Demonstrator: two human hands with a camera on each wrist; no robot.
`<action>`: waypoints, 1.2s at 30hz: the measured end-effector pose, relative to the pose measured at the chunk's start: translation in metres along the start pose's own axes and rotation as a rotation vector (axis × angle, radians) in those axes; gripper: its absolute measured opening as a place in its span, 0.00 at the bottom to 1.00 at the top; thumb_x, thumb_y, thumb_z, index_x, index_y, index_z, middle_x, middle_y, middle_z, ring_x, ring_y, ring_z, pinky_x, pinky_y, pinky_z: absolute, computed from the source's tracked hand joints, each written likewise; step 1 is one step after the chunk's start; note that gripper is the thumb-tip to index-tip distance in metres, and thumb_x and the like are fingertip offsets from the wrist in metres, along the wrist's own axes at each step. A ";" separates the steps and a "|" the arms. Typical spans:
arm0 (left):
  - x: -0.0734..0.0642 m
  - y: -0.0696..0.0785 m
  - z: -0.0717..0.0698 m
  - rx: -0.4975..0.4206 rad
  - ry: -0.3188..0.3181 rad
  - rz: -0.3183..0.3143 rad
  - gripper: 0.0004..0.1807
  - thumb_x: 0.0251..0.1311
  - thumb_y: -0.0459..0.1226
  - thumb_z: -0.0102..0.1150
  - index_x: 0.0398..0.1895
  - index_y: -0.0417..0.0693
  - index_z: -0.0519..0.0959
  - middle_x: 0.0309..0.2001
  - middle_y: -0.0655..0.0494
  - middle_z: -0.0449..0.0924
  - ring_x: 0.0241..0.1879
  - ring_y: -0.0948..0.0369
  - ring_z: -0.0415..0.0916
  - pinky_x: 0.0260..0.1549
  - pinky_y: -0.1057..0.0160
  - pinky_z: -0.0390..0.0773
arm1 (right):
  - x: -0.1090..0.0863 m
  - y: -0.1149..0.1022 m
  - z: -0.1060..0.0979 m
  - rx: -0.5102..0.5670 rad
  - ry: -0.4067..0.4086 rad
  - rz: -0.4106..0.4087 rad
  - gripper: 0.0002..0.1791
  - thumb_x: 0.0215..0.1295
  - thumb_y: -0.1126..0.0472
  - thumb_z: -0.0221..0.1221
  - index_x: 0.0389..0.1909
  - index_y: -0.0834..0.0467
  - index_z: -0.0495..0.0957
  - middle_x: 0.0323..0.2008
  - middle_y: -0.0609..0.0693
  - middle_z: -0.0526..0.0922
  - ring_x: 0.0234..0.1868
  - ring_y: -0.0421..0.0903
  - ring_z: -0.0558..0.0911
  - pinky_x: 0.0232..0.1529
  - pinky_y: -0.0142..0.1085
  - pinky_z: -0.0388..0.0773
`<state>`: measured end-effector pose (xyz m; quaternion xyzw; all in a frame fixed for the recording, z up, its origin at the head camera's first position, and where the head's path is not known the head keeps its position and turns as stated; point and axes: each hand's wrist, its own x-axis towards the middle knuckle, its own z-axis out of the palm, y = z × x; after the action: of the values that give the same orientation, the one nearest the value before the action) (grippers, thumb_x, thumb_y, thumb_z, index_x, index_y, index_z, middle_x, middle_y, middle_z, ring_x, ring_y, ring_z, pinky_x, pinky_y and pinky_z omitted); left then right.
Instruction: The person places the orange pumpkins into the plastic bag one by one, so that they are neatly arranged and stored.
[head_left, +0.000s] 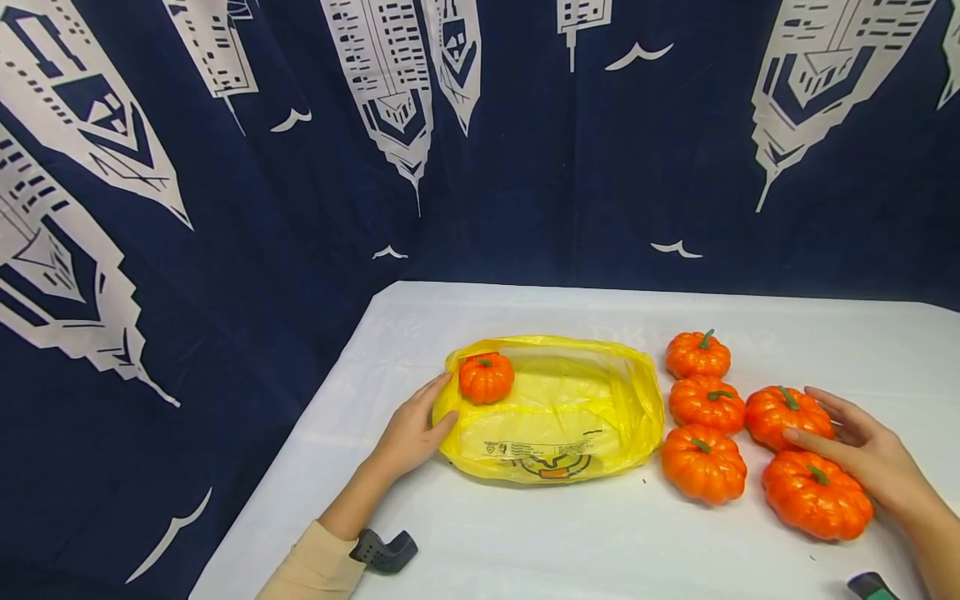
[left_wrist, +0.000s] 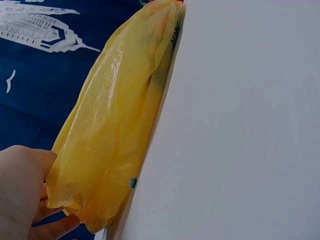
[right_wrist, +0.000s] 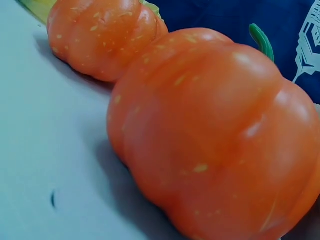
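A yellow plastic bag (head_left: pixel 555 400) lies with its mouth spread wide, and one small orange pumpkin (head_left: pixel 486 377) sits inside at its left end. My left hand (head_left: pixel 412 429) holds the bag's left edge, thumb over the rim and fingers outside. The left wrist view shows that hand (left_wrist: pixel 25 192) at the crumpled end of the bag (left_wrist: pixel 115 110). On the right, my right hand (head_left: pixel 870 446) grips an orange pumpkin (head_left: pixel 783 412) with a green stem, thumb on its near side and fingers behind. Just in front sits a larger pumpkin (head_left: pixel 817 500), which fills much of the right wrist view.
Three more pumpkins form a column right of the bag: a far one (head_left: pixel 697 357), a middle one (head_left: pixel 705 404) and a near one (head_left: pixel 703 467). A white cloth covers the table (head_left: pixel 562 542). Behind hangs a dark blue curtain (head_left: pixel 525 208) with white building prints.
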<state>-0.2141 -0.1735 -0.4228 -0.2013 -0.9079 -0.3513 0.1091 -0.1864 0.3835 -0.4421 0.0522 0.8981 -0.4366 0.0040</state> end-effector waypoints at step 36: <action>0.000 0.001 0.000 -0.014 -0.001 -0.010 0.33 0.65 0.36 0.57 0.72 0.39 0.62 0.70 0.42 0.63 0.68 0.45 0.60 0.66 0.46 0.61 | -0.013 -0.025 -0.008 0.104 0.108 0.018 0.46 0.68 0.46 0.59 0.77 0.37 0.40 0.76 0.62 0.38 0.72 0.69 0.42 0.68 0.64 0.39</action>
<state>-0.2132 -0.1728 -0.4223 -0.1975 -0.9064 -0.3581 0.1056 -0.1757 0.3732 -0.4163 0.0840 0.8726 -0.4793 -0.0429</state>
